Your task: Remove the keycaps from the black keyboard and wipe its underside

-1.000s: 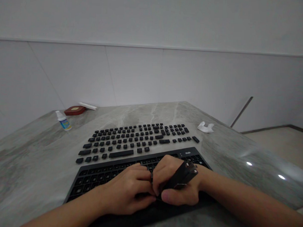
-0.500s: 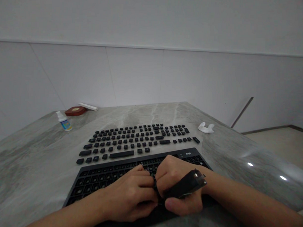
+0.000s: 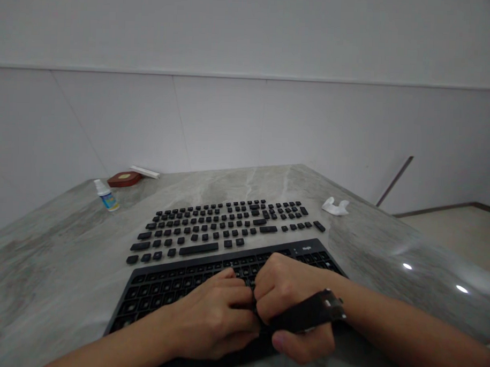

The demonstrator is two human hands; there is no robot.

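A black keyboard base (image 3: 167,283) without its keycaps lies in front of me, its switch sockets showing. My right hand (image 3: 291,297) is closed over its middle, around a dark flat tool (image 3: 310,312) with a shiny metal end pointing right. The tool's other end is hidden under my fingers. Right beside it, my left hand (image 3: 220,311) rests on the base with curled fingers. Its fingertips meet near the right hand, and I cannot see what they hold. Loose black keycaps (image 3: 198,249) are laid out in rows beyond the base.
A grey marble-look table (image 3: 44,273) carries everything. At the back left stand a small white spray bottle (image 3: 108,196), a reddish-brown box (image 3: 124,179) and a white strip (image 3: 145,172). Crumpled white tissue (image 3: 336,207) lies at the right. A pale wall (image 3: 231,119) rises behind.
My right hand and the tool have shifted slightly right and down, the tool tilting flatter. My left hand has barely moved. The whole view has shifted a little.
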